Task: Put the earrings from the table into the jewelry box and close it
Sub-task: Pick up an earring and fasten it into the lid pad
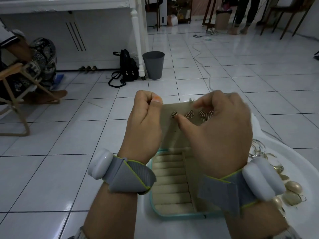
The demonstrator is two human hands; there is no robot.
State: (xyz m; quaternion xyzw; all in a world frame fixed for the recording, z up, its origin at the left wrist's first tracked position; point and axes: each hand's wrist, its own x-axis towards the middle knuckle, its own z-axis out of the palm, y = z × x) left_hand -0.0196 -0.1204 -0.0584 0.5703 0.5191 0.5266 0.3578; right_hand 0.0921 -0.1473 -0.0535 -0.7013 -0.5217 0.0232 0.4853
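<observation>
An open jewelry box (172, 185) with a teal rim and beige ring rolls sits on a white table (269, 145). Its beige earring flap (168, 133) stands upright. Two triangular earrings (189, 115) and a fan-shaped earring (205, 115) are pinned on it. My left hand (144, 125) pinches the flap's top left corner. My right hand (219, 133) is curled in front of the flap, thumb tip beside the left triangular earring (173, 115); whether it pinches anything is unclear. Several loose shell-like earrings (291, 188) lie on the table at the right.
Both wrists carry grey straps with white sensor pods. Beyond the table lies white tiled floor with a grey bin (153, 65), a black bag (127, 68), a folding chair (19, 94) with a seated person, and cables.
</observation>
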